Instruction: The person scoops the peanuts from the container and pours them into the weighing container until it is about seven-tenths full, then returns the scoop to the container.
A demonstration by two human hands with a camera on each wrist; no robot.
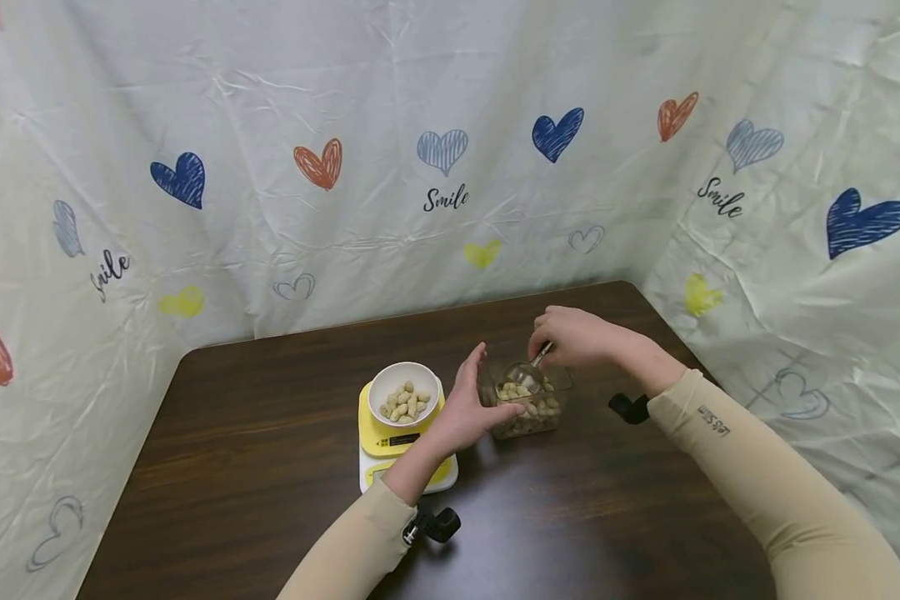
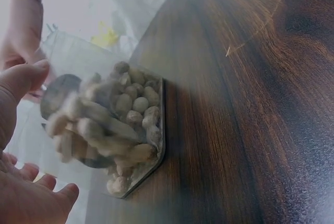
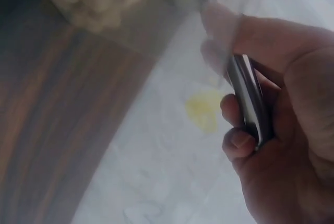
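My right hand [image 1: 579, 337] grips the shiny handle [image 3: 250, 98] of a metal scoop [image 1: 525, 377]. Its bowl is down inside a clear plastic container [image 1: 564, 382] of unshelled peanuts [image 1: 543, 408]. In the left wrist view, blurred peanuts [image 2: 94, 122] are heaped at the scoop. Around the container's left side is my left hand [image 1: 468, 412], its thumb along the front wall and its fingers toward the back. To the left, a white bowl [image 1: 384, 380] with several peanuts [image 1: 407, 404] sits on a yellow and white kitchen scale [image 1: 372, 437].
Everything stands on a dark brown wooden table [image 1: 270, 433]. White curtains [image 1: 375, 100] with printed hearts hang behind and beside it. My left forearm passes over the scale's lower right part and hides some of its display.
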